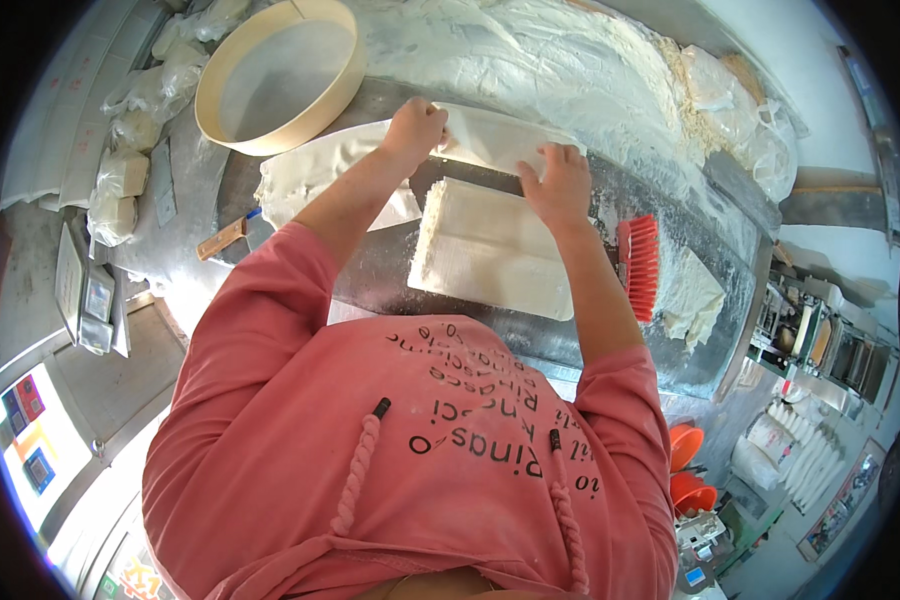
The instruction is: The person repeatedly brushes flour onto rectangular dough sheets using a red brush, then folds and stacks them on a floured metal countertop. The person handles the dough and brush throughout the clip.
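A floured worktable (380,262) bears a round sieve (282,80), a layered dough slab (495,245) and, just beyond the slab, a pale dough sheet (495,137) — pinched by the curled left hand (417,130), with the right hand (559,186) released and loosely spread at its right end — plus a small wooden handle (220,239).

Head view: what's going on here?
The person's hands are at a pale, dough-like sheet on a floury dark worktop. The left hand is curled over it, grip unclear; the right hand, fingers spread, is near its right end. A pale layered slab lies nearer the body, a red brush to its right.
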A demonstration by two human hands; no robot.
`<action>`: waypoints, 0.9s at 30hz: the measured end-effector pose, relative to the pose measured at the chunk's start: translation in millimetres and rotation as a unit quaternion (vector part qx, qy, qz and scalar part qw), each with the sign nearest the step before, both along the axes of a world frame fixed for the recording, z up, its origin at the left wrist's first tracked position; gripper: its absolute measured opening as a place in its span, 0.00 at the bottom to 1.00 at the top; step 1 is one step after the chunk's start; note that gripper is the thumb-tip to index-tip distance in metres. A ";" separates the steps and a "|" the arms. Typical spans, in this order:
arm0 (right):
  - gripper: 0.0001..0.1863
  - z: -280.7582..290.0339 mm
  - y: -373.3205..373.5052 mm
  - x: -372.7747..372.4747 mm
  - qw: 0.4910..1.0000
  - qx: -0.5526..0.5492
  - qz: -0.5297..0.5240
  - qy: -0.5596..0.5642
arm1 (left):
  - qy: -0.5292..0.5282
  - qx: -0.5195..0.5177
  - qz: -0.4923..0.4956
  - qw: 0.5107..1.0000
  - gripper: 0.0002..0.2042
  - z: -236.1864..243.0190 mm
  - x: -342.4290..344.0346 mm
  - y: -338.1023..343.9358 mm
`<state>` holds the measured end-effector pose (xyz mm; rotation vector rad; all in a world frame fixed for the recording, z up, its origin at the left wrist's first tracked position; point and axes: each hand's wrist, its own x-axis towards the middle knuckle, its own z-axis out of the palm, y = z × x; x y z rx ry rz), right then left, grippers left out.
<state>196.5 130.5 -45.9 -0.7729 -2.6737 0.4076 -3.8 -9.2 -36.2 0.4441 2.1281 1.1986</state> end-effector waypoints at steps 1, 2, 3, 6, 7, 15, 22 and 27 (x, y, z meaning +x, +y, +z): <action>0.22 5.8 -8.0 -7.1 1.000 0.005 0.019 0.014 | -0.067 0.045 0.027 0.996 0.11 6.9 -1.5 5.6; 0.24 6.5 -14.2 -12.7 1.000 0.016 0.021 0.008 | -0.004 0.015 0.013 1.000 0.11 9.9 -3.8 9.7; 0.26 6.8 -19.0 -18.3 0.999 0.027 0.021 0.003 | 0.060 -0.016 -0.001 0.998 0.10 12.2 -6.5 14.4; 0.29 10.0 -25.7 -28.1 0.998 0.021 0.023 -0.053 | 0.111 -0.029 -0.039 0.993 0.09 15.7 -9.5 16.3; 0.28 7.8 -27.4 -29.6 0.998 0.027 0.027 -0.055 | 0.105 -0.021 -0.051 0.993 0.09 15.8 -10.5 14.9; 0.24 -3.1 -25.3 -19.7 0.998 0.018 0.031 -0.044 | 0.485 0.071 -0.312 0.814 0.06 -11.0 -4.6 -35.3; 0.20 -0.6 -20.0 -18.9 0.997 0.008 0.037 -0.062 | 0.476 0.067 -0.328 0.814 0.05 -8.4 -15.4 -26.6; 0.20 7.1 -20.4 -20.8 0.996 0.003 0.038 -0.085 | 0.443 0.031 -0.383 0.810 0.04 -10.7 -24.0 -23.8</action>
